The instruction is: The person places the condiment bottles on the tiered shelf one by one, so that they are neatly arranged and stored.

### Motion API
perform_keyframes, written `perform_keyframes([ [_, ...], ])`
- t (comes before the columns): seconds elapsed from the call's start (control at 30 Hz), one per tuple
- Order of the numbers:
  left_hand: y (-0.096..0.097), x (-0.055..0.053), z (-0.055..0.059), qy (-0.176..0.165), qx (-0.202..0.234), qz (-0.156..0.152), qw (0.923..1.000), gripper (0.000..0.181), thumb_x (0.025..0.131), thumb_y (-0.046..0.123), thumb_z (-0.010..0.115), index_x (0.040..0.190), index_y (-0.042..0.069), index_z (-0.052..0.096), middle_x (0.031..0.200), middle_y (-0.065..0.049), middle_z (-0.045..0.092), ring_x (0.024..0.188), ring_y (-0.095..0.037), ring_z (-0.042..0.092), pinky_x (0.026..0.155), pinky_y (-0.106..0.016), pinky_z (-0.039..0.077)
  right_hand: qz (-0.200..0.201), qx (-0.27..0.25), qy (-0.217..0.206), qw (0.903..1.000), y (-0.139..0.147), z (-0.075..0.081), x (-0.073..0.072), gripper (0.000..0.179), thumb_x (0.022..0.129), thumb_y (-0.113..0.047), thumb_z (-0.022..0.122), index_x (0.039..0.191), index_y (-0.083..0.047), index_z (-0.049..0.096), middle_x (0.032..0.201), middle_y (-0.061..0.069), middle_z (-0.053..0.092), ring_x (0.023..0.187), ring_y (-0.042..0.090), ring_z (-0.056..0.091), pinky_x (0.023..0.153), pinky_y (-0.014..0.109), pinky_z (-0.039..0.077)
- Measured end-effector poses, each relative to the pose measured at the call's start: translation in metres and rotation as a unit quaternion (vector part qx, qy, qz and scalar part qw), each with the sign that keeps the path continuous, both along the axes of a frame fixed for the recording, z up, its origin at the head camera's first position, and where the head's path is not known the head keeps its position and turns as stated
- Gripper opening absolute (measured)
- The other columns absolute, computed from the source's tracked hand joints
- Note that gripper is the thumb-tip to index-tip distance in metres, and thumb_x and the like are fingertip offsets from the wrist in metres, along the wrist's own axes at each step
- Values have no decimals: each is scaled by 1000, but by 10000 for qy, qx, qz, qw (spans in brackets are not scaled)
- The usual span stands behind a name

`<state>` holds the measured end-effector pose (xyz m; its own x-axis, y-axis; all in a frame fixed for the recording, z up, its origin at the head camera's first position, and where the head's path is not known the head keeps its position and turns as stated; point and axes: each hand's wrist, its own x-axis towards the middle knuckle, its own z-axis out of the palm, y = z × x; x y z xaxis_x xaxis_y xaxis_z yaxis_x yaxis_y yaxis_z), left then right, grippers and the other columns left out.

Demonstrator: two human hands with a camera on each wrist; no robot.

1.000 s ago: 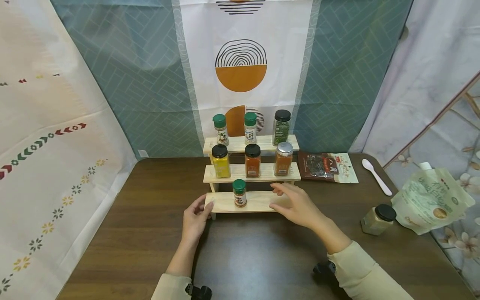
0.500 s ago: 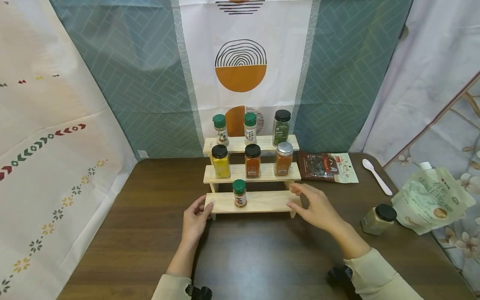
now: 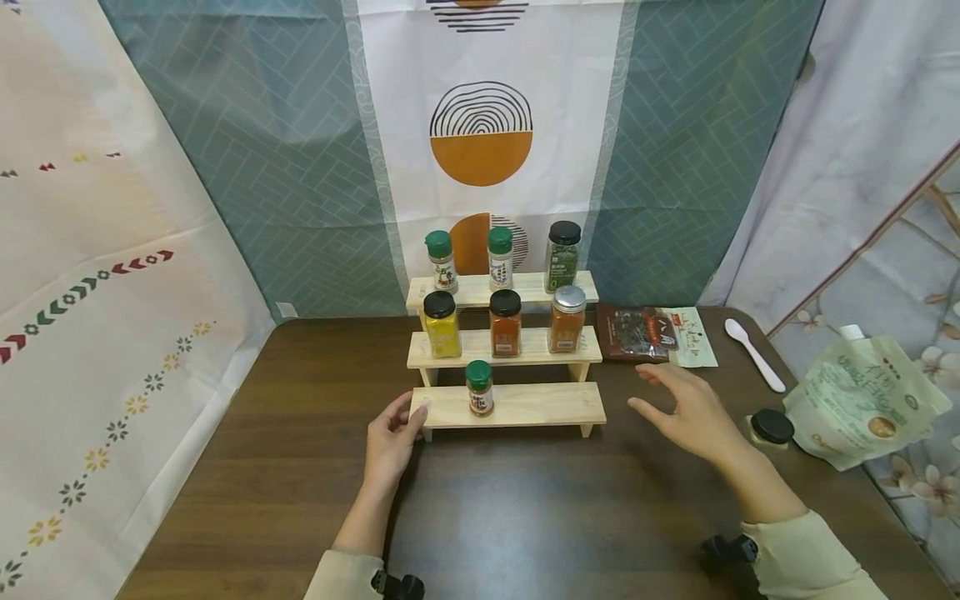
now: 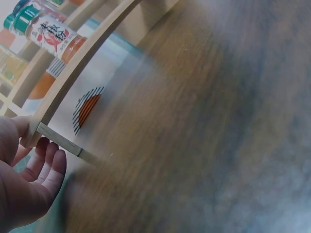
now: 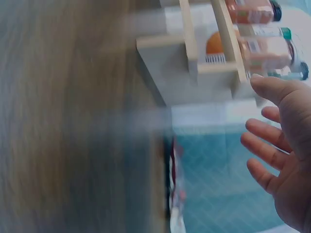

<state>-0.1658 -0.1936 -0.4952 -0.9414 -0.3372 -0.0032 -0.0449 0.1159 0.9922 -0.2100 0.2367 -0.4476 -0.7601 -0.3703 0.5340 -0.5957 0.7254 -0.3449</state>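
My left hand (image 3: 391, 437) holds the left end of the lowest step of a three-tier wooden rack (image 3: 540, 406). In the left wrist view the thumb lies on top and the curled fingers (image 4: 53, 167) are underneath. A small green-capped spice jar (image 3: 480, 389) stands upright on that step, left of its middle. To the right of the rack, apart from it, my right hand (image 3: 693, 414) hangs over the table with fingers spread and nothing held. It partly covers a black-lidded jar (image 3: 772, 427) on the table.
The middle step carries a yellow jar (image 3: 442, 325), a black-lidded red-brown jar (image 3: 506, 325) and a silver-lidded one (image 3: 567, 321). Three more jars stand on the top step. A spice packet (image 3: 652, 335), white spoon (image 3: 753, 354) and spouted pouch (image 3: 866, 400) lie at the right.
My right hand has moved right, from over the lowest step's right end to the open table beside the rack, close to the black-lidded jar. The left hand keeps its hold.
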Motion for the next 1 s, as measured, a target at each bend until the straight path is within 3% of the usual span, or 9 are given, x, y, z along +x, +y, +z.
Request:
perform_keyframes([
  [0.1,-3,-6,-15,34,3,54,10000,44,95,10,73,135,-3,61,95,-18,67,73,-15,63,64,-23,56,-144,122,33,9998,15,4,1,51,77,-15,89,121,-1,66,105,13,70,94,33,67,79,55,53],
  [0.3,-3,-6,-17,92,-11,85,9999,42,95,11,74,134,-1,63,94,-18,67,72,-14,62,64,-22,55,-408,344,127,9985,44,9,6,54,76,-20,89,121,-1,66,114,18,68,103,40,63,84,60,47],
  [0.53,-4,-5,-16,44,-13,63,10000,42,95,13,73,135,2,63,97,-19,67,74,-16,62,65,-22,56,-578,630,256,9960,76,17,6,55,74,-23,89,117,2,67,111,24,67,101,44,63,79,62,47],
  [0.8,-2,-7,-18,183,-53,95,9998,42,95,13,74,134,-1,64,99,-19,68,76,-14,63,66,-22,55,-951,1103,-722,9867,110,22,20,57,81,-33,86,122,2,64,118,30,62,104,51,59,78,66,47],
  [1.0,-2,-7,-19,234,-35,171,9996,41,95,12,73,133,-1,64,101,-19,67,78,-12,63,68,-19,55,-757,1258,-918,9849,127,20,25,63,71,-37,92,116,1,68,109,27,68,97,49,63,75,63,49],
])
